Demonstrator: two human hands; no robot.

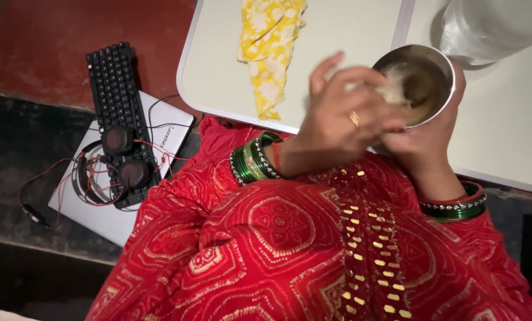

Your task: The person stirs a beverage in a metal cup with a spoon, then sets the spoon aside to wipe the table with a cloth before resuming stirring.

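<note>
white table (230, 71) edge | steel cup (419, 77) cupped from behind by right hand (426, 134) | left hand (337, 113) fingers pinched inside rim, maybe on pale scrubber | cup shiny, brownish inside

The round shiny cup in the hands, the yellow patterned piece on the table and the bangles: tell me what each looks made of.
The round shiny cup looks like polished steel: silvery, with a bright reflective rim. The yellow patterned piece looks like soft printed cloth: it lies creased and folded on the pale table. The green bangles look like glossy glass or plastic with gold trim; which one cannot be told.
</note>
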